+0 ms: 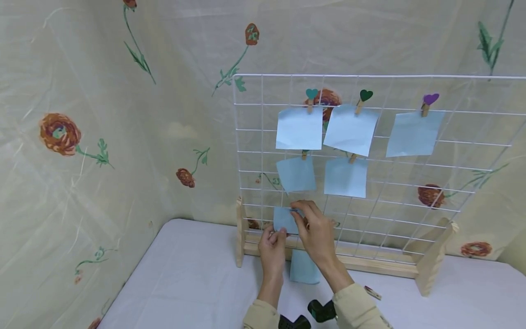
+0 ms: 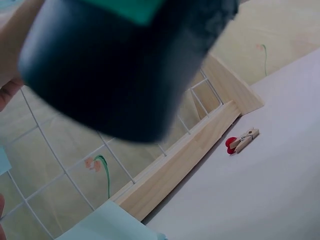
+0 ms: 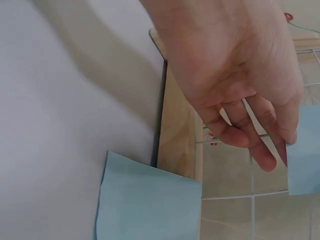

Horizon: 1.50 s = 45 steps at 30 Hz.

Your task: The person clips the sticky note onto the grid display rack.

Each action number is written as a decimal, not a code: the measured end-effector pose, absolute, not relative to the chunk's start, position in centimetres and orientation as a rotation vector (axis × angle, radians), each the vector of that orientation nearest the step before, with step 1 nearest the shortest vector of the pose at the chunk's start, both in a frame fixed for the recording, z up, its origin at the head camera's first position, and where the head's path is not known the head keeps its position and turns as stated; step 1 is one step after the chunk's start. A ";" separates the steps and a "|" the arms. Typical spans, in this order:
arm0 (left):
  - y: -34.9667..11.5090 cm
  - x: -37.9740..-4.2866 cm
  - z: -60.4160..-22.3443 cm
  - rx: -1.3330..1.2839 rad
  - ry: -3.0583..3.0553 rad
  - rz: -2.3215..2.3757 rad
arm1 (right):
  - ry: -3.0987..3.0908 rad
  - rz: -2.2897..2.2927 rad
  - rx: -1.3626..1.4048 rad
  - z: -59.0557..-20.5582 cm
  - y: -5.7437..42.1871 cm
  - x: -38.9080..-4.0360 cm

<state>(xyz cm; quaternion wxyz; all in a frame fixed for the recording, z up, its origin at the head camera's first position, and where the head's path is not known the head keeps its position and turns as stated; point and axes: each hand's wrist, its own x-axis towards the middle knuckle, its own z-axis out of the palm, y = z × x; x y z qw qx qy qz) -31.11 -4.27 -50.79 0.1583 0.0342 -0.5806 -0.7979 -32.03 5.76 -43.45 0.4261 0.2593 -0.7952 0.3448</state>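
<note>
A light blue paper note (image 1: pixel 283 219) is held against the lower left of a white wire grid (image 1: pixel 349 214). My left hand (image 1: pixel 273 246) pinches its bottom edge between thumb and finger. In the right wrist view, the left hand (image 3: pixel 240 85) is at the corner of that blue note (image 3: pixel 305 155). My right hand (image 1: pixel 316 230) pinches a small dark blue piece at the note's top edge, likely a clothespin (image 1: pixel 294 210) mostly hidden by the fingers. Above, several blue notes (image 1: pixel 299 129) hang from heart-topped clothespins (image 1: pixel 365 98).
The grid stands in a wooden base (image 1: pixel 378 267) on a white-covered table (image 1: pixel 185 274). Another blue paper (image 1: pixel 304 267) leans at the base under my hands. A clothespin with a red heart (image 2: pixel 242 141) lies on the table to the right. Floral cloth (image 1: pixel 123 137) hangs behind.
</note>
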 end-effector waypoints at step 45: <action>-4.0 -31.0 -51.0 0.081 -1.640 -2.304 | -2.070 1.103 0.330 -52.8 14.5 -27.3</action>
